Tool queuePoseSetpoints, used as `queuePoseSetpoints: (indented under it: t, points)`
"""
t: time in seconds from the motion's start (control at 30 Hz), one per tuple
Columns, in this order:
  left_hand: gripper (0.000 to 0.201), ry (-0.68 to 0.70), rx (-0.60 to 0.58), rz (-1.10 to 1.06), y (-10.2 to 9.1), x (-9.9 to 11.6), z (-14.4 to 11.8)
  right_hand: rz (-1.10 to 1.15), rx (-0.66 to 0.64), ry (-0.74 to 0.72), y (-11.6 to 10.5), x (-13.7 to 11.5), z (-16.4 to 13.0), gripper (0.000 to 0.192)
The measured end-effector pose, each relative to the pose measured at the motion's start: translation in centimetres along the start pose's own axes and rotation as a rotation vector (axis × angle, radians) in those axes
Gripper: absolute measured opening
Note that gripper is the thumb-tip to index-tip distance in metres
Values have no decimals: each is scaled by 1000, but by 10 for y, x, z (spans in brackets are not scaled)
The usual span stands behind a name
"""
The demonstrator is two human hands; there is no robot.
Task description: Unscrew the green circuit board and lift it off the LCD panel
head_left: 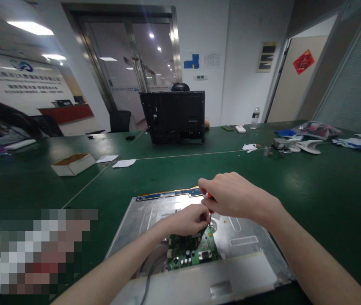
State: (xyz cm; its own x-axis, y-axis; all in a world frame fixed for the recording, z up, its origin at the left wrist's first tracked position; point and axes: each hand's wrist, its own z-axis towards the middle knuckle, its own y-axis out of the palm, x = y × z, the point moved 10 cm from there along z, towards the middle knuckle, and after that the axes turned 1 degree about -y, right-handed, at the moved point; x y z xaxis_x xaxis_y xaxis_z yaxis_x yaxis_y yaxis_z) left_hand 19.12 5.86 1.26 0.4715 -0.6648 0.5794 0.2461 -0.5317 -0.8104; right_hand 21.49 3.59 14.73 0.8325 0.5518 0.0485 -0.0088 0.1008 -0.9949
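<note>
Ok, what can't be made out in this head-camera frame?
- Screwdriver tip and screw: too small, partly covered by the right hand.
- Circuit board upper part: hidden under the left hand.
- Lower-left table area: pixelated.
- Person behind the black monitor: mostly hidden.

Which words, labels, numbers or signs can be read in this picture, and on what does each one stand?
No text can be read.
Wall banner: white lines, too blurred.
Red door sign: one character, unclear.
Barcode sticker on the metal panel: too small.
Notices on the far wall: too small.
Circuit board markings: illegible.
</note>
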Motion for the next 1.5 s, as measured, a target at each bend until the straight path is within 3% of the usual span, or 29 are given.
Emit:
queuePoseSetpoints:
  t: [0.27,0.57,0.7,0.9,1.2,1.33,1.5]
  points:
    - [7,-6,4,1,0,-5,1,73,-10,-97,0,-9,-6,22]
    - [9,-39,-4,8,-1,-3,-1,10,-11,49,-1,4,1,22]
    - [10,-1,-2,5,1,-3,1,16,17,-35,-1,-2,0,11]
    - [11,-25,-8,6,2,-8,2,84,-27,-117,2,-9,-5,22]
    - [8,-57,10,2,-1,-7,0,1,1,76,1,10,3,24]
    - [7,-40,5,-8,0,-7,0,-7,11,6,0,2,3,14]
    - [10,-26,-17,-21,2,-8,1,77,-25,-98,0,-9,-3,20]
